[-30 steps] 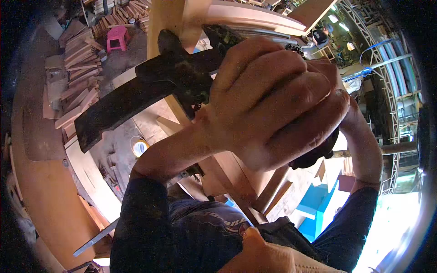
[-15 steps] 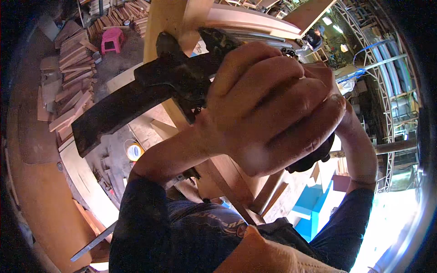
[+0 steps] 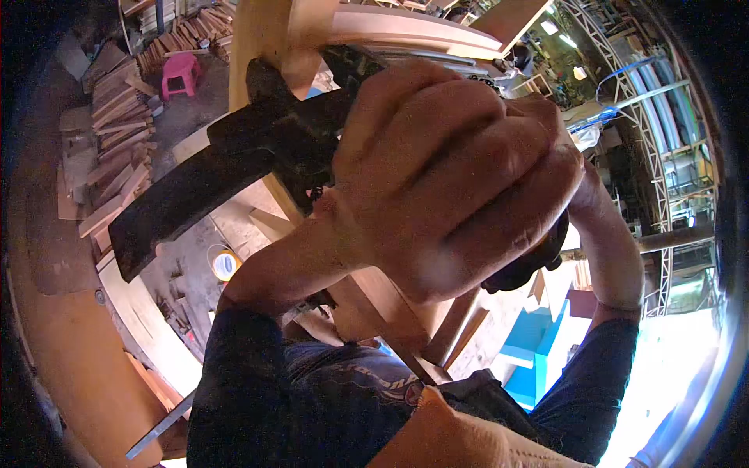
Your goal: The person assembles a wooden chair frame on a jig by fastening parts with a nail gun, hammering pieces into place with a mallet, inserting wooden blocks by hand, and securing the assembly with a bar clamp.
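Large and close to the camera, my left hand point(image 3: 460, 187) is closed in a fist around a dark tool point(image 3: 195, 179). A long, slightly curved flat arm of this tool juts out to the left, and a dark knobby part shows below my fingers. Its exact kind is hard to make out. My right hand point(image 3: 538, 113) is behind the left one at the upper right, its fingers mostly hidden. Behind the tool rises a wooden post point(image 3: 261, 47), joined near the top by a curved pale wooden piece point(image 3: 413, 27).
Stacked timber offcuts point(image 3: 121, 125) lie at the left, near a pink stool point(image 3: 181, 74). A white and yellow bucket point(image 3: 225, 265) stands on the floor. Lower right is a blue box point(image 3: 538, 343). Metal trusses point(image 3: 659, 187) line the right side, and a person point(image 3: 521, 58) is far back.
Both hands and the dark tool have shifted slightly left in the view, along with most of the background. The grip of my left hand looks the same.
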The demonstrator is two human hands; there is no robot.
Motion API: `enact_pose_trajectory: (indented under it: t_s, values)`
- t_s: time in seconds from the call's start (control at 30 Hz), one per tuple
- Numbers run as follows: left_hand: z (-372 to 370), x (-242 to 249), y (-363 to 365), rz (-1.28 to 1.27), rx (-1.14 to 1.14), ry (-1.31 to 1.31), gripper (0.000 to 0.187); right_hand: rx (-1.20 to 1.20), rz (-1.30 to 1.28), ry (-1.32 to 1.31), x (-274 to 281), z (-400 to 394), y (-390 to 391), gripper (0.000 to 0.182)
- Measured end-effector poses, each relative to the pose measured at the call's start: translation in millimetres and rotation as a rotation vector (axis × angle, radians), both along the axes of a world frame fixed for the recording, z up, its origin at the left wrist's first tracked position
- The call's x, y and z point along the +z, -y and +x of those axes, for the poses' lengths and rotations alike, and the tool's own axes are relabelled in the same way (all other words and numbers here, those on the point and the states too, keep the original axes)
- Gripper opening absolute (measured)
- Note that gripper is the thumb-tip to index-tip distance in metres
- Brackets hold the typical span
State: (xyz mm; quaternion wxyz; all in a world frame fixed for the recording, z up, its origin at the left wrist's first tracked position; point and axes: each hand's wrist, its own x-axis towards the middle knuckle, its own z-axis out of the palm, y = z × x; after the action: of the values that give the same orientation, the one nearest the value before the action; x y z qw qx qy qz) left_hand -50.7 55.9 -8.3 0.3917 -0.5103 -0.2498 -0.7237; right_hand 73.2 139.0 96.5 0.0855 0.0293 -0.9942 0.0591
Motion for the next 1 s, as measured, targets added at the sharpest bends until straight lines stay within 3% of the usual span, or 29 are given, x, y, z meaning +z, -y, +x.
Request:
enact_pose_trajectory:
  t_s: [0.17, 0.27, 0.3, 0.4, 0.47, 0.63, 0.8, 0.87, 0.93, 1.0]
  values:
    - [6.9, 7.8, -7.0, 0.055, 0.033, 0.120, 0.034, 0.151, -0.008, -0.124, -10.4, -6.6, -16.0, 0.061]
    - [7.7, 7.3, -7.6, 0.067, 0.032, 0.125, 0.035, -0.079, -0.142, 0.103, -1.6, -1.6, -5.0, 0.061]
    - [7.5, 7.8, -8.6, 0.076, 0.043, 0.126, 0.036, -0.045, -0.121, 0.068, -3.3, -1.7, -6.7, 0.061]
    - [6.1, 6.4, -2.7, -0.070, -0.001, 0.083, 0.035, 0.032, -0.065, 0.004, -10.0, -6.5, -15.6, 0.061]
    - [3.5, 6.4, -5.5, -0.031, -0.005, 0.046, 0.034, 0.035, -0.038, 0.024, -13.0, -9.8, -19.1, 0.062]
    - [-3.8, 5.4, 22.5, -0.277, 0.003, -0.134, 0.046, -0.045, 0.097, -0.036, -7.7, 8.3, -0.8, 0.065]
    - [52.6, 16.6, 13.9, -0.029, -0.059, -0.219, 0.028, -0.205, 0.098, -0.007, 10.5, 81.9, 25.8, 0.070]
    - [83.0, 21.9, 38.0, -0.225, -0.178, -0.251, 0.025, -0.339, 0.102, -0.019, 10.8, 126.5, 31.6, 0.063]
    - [112.7, 22.7, 30.6, -0.234, -0.231, -0.303, 0.037, -0.336, 0.293, -0.181, -3.1, 166.2, 23.0, 0.049]
    - [139.2, 26.3, 25.3, -0.256, -0.261, -0.373, 0.048, -0.506, -0.108, -0.204, 6.0, 199.6, 47.3, 0.043]
